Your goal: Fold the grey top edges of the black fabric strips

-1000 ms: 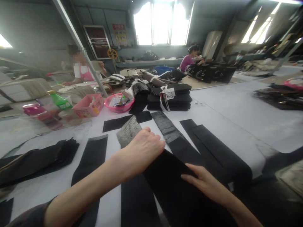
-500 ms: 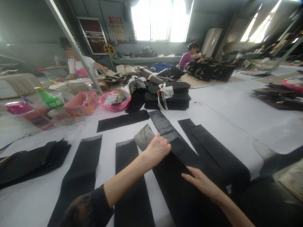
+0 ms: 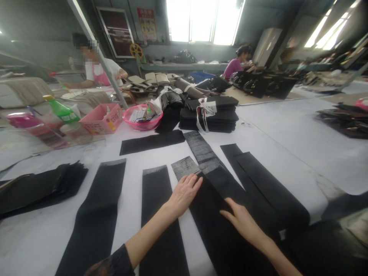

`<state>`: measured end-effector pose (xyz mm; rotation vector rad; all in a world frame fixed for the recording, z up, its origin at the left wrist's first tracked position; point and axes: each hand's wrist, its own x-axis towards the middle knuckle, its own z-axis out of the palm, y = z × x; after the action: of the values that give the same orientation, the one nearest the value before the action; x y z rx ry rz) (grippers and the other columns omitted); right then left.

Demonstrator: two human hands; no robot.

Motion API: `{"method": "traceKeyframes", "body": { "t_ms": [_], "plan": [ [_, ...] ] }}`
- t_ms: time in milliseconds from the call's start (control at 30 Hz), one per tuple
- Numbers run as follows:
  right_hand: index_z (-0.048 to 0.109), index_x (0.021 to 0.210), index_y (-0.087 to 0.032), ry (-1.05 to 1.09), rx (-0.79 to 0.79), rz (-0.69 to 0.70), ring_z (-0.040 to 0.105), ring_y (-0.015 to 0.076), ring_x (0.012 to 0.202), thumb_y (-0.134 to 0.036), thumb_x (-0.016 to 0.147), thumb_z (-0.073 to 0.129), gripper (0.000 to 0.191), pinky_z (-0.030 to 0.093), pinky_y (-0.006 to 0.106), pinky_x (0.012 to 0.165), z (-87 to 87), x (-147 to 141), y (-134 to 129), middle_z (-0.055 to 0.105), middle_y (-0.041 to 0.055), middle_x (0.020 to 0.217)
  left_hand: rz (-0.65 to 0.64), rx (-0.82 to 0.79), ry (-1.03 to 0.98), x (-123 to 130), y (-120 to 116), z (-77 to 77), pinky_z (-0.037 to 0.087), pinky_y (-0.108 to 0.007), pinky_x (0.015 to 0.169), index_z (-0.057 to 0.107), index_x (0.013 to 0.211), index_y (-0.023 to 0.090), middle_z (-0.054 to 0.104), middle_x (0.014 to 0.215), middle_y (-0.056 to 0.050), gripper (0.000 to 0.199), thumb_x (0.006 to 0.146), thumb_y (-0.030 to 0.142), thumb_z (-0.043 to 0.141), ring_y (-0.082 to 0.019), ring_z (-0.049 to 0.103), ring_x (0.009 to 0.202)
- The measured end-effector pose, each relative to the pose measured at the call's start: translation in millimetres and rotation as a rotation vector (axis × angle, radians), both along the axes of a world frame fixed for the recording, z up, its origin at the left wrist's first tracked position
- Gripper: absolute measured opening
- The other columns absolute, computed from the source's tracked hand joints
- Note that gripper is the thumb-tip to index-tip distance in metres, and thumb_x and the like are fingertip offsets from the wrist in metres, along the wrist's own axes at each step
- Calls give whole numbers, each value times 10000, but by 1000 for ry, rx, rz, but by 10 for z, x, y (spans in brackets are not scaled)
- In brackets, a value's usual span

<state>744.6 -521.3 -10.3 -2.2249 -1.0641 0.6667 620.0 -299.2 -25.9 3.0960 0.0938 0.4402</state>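
Observation:
A long black strip (image 3: 212,218) with a grey patterned end lies under both hands. My left hand (image 3: 185,191) rests flat on it just below the grey end, fingers extended. On the strip's right edge lies my right hand (image 3: 244,220), thumb and forefinger spread apart. Another strip with a grey end (image 3: 202,151) runs beneath the first one's right side. To the left lie two more black strips, one near (image 3: 158,214) and one farther left (image 3: 99,207). Folded black pieces (image 3: 264,184) lie on the right.
A black strip (image 3: 152,142) lies crosswise behind. Farther back are a tied black stack (image 3: 209,119), a pink basin (image 3: 143,124) and a pink box (image 3: 100,120). Black pieces (image 3: 43,188) are piled at left. Two people (image 3: 99,73) (image 3: 234,67) sit beyond the table.
My left hand has flattened out on the strip, and the strip's grey end, raised before, now lies down on the table. The view has shifted slightly. My right hand stays at the strip's edge.

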Motion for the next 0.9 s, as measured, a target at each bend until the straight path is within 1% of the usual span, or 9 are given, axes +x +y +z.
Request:
{"method": "traceKeyframes", "body": {
  "t_ms": [100, 200, 300, 367, 433, 533, 700, 800, 900],
  "plan": [
    [548, 1088, -230, -3, -3, 11, 658, 248, 947, -331, 873, 510, 241, 499, 316, 767, 17, -15, 32, 686, 56, 1008, -17, -85, 52, -94, -63, -24, 393, -403, 1007, 511, 1235, 177, 551, 1249, -110, 382, 862, 217, 585, -267, 482, 1212],
    [507, 1133, -223, -58, -43, 20, 658, 247, 955, -302, 882, 515, 263, 506, 326, 777, -26, -31, 53, 681, 62, 1024, 6, -142, 76, -177, -151, -76, 430, -404, 961, 540, 1184, 179, 561, 1217, -108, 403, 816, 290, 662, -275, 496, 1177],
    [508, 1151, -207, -244, -117, 33, 668, 261, 890, -273, 885, 527, 274, 516, 347, 732, -72, -60, 55, 671, 75, 1001, 30, -155, 76, -235, -211, -141, 434, -410, 957, 529, 1211, 172, 554, 1231, -115, 417, 828, 289, 648, -283, 486, 1186],
    [516, 1161, -193, -388, -142, 58, 665, 260, 858, -259, 886, 535, 283, 519, 356, 706, -70, -81, 49, 648, 87, 1038, 36, -160, 65, -259, -227, -180, 424, -414, 974, 512, 1248, 177, 541, 1259, -117, 424, 850, 275, 619, -283, 479, 1200],
    [519, 1171, -183, -465, -155, 83, 662, 250, 834, -247, 886, 542, 293, 522, 358, 692, -48, -92, 42, 631, 89, 1059, 41, -161, 49, -273, -231, -213, 412, -421, 993, 501, 1272, 182, 532, 1283, -118, 423, 868, 267, 590, -285, 472, 1214],
    [527, 1172, -184, -453, -158, 98, 660, 239, 845, -230, 876, 560, 301, 526, 352, 715, -18, -79, 33, 636, 78, 1050, 44, -152, 25, -282, -237, -252, 404, -431, 1010, 498, 1286, 181, 532, 1299, -120, 411, 886, 258, 558, -288, 476, 1221],
    [544, 1146, -200, -357, -120, 53, 649, 237, 939, -216, 858, 567, 289, 519, 352, 796, -37, -26, 31, 648, 70, 1080, 53, -140, -20, -286, -239, -306, 424, -429, 1002, 511, 1276, 193, 548, 1296, -118, 405, 877, 241, 566, -279, 504, 1208],
    [553, 1119, -226, -292, -84, 30, 646, 225, 963, -252, 874, 538, 247, 521, 325, 785, -50, -18, 43, 659, 50, 1062, 59, -151, -34, -288, -205, -327, 439, -435, 990, 524, 1256, 205, 560, 1282, -113, 409, 856, 249, 599, -276, 519, 1198],
    [565, 1093, -234, -350, -71, 39, 658, 224, 902, -275, 883, 501, 223, 530, 319, 735, -83, -32, 62, 652, 51, 1039, 79, -165, -41, -301, -173, -344, 438, -440, 997, 529, 1247, 205, 566, 1277, -111, 427, 836, 259, 628, -277, 518, 1203]
  ]
}}
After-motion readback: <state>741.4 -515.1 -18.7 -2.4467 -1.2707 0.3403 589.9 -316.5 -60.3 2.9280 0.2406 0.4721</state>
